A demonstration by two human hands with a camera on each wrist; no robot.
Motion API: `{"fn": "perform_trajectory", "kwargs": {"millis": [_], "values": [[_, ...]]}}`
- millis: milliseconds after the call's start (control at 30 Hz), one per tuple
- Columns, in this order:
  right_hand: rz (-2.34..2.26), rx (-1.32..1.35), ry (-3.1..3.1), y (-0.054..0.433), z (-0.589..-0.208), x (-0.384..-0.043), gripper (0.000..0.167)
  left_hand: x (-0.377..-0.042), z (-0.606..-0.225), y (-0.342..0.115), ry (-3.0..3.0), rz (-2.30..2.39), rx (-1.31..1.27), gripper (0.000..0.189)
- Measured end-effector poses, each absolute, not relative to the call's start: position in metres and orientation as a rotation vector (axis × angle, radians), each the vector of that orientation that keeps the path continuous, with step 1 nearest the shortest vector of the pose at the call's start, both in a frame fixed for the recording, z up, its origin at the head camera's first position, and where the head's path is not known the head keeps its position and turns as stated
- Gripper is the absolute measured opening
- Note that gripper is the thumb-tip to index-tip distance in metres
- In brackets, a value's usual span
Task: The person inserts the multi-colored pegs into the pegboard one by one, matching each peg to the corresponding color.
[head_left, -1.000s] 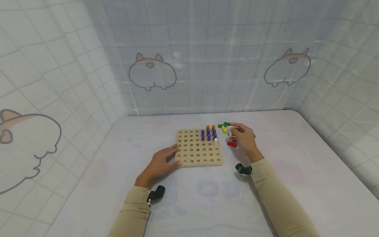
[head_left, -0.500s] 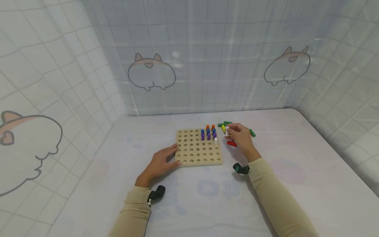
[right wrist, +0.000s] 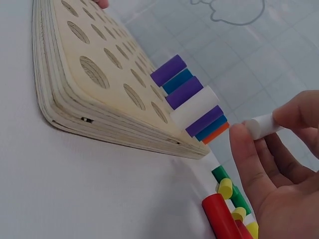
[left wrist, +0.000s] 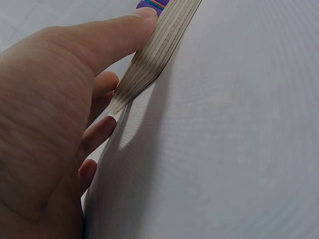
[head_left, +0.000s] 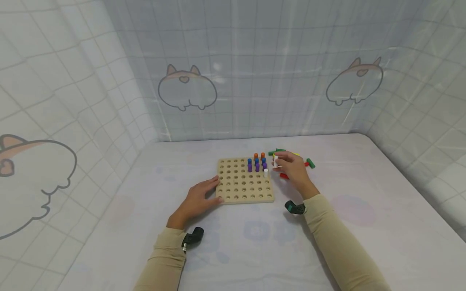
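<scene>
My right hand (head_left: pixel 297 173) pinches a white peg (right wrist: pixel 263 126) between thumb and fingers, just right of a pale wooden pegboard (head_left: pixel 238 194). In the head view the held peg stands roughly upright. Another white peg (head_left: pixel 265 173) stands in a hole near the board's right edge. Behind it are purple pegs (head_left: pixel 257 167), blue pegs (head_left: pixel 256 161) and two orange pegs (head_left: pixel 256 155). My left hand (head_left: pixel 194 202) rests against the board's left side, its thumb (left wrist: pixel 119 37) on the near left corner and the other fingers along the edge.
Loose pegs lie right of the board, partly hidden by my right hand: green pegs (head_left: pixel 310 163), red pegs (right wrist: pixel 219 214) and yellow pegs (right wrist: pixel 226 188). White cloth (head_left: pixel 240 250) covers the table. A tiled curtain (head_left: pixel 269 97) hangs behind and at both sides.
My right hand has moved left toward the board with the white peg in its grip, away from the loose pegs. The left hand and the board have stayed in place.
</scene>
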State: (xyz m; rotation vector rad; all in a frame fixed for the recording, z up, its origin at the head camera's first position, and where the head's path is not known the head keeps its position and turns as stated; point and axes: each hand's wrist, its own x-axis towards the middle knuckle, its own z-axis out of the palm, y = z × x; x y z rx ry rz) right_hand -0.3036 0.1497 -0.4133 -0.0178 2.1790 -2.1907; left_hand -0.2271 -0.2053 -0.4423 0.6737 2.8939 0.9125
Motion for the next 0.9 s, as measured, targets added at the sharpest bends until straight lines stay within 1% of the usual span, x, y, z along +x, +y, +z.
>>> {"fn": "perform_trajectory", "kwargs": {"millis": [333,533,767,900], "values": [[-2.168,-0.155,2.167,0.142,-0.414,-0.302,0.039,-0.227,-0.444,-0.206,2.894,0.921,0.666,0.075],[-2.188,-0.172,2.191,0.139,-0.417,-0.3,0.034,-0.226,-0.444,-0.206,2.902,0.916,0.678,0.075],[-2.137,-0.199,2.301,0.133,-0.417,-0.296,0.035,-0.225,-0.445,-0.206,2.902,0.918,0.676,0.075],[-2.103,-0.256,2.349,0.129,-0.417,-0.295,0.032,-0.225,-0.446,-0.206,2.905,0.908,0.667,0.075]]}}
